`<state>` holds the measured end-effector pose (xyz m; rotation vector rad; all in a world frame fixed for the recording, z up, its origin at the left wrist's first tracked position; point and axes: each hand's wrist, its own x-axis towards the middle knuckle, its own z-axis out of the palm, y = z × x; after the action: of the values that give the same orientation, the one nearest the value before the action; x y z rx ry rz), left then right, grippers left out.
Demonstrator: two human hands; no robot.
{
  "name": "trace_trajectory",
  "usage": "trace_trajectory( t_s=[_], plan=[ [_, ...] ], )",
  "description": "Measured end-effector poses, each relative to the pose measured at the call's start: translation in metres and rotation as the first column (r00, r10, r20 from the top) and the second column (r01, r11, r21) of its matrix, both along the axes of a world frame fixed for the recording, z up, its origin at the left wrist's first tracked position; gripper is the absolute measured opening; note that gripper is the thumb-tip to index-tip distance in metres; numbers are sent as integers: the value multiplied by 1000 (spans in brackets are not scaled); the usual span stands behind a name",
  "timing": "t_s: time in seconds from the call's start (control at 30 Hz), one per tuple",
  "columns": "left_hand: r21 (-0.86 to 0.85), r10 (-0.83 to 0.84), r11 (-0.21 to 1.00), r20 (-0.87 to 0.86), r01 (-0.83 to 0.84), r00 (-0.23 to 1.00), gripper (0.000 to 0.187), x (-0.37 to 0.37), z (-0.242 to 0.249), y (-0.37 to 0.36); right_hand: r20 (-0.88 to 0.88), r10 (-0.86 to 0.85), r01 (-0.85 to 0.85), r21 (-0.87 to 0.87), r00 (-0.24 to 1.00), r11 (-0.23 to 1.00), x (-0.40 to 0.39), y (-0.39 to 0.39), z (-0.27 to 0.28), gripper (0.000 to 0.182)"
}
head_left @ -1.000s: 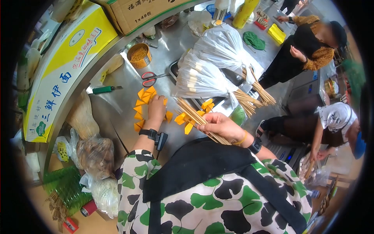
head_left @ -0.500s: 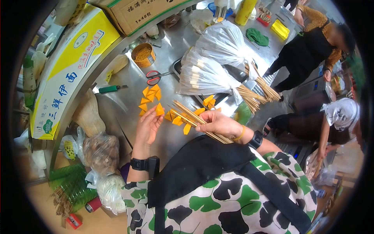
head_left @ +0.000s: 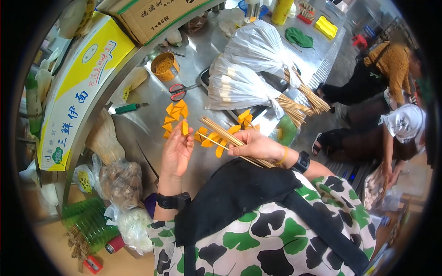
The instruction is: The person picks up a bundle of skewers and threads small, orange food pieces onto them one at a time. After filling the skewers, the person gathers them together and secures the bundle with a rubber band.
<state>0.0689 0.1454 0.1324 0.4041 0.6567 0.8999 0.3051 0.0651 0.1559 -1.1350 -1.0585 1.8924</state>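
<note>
My left hand [head_left: 177,152] pinches an orange pumpkin piece [head_left: 185,128] upright between its fingertips. In my right hand [head_left: 258,145] is a bundle of wooden skewers [head_left: 212,127], with one skewer jutting out apart from the rest towards my left hand. Its tip is short of the held piece. More cut pumpkin pieces [head_left: 177,109] lie on the steel table [head_left: 138,133] just beyond my left hand, and others [head_left: 220,148] lie under and around the skewers. Two white plastic bags [head_left: 239,85] of skewered food rest on a dark tray [head_left: 205,76], their sticks pointing right.
Red-handled scissors [head_left: 178,92], a green-handled knife [head_left: 131,108] and a round tin [head_left: 165,66] lie beyond my hands. Cartons [head_left: 78,92] line the left. Bagged vegetables [head_left: 122,184] sit near my left arm. Two people [head_left: 391,69] are at the right.
The pumpkin piece in my left hand has turned to show a narrower side. One skewer now stands out from the bundle in my right hand. The people at the right have shifted.
</note>
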Motion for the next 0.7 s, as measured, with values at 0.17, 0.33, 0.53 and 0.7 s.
trace_trajectory(
  t_s=[0.17, 0.33, 0.53, 0.7],
  plan=[
    [-46, -131, 990, 77, 135, 988, 38, -7, -1, 1, 33, 34, -34, 2, 999, 999, -2, 0, -4, 10],
    [-18, -159, 987, 11, 159, 987, 43, -4, 5, -3, 29, 83, -80, -89, 996, 993, -3, 2, 17, 10],
    [122, -98, 985, -204, 125, 974, 46, 9, 16, -12, 7, 70, -69, -87, 998, 994, -5, 2, 21, 10],
    [201, -58, 971, -317, 127, 947, 46, 17, 19, -17, -5, 48, -48, -70, 999, 996, -5, 1, 14, 9]
  ],
)
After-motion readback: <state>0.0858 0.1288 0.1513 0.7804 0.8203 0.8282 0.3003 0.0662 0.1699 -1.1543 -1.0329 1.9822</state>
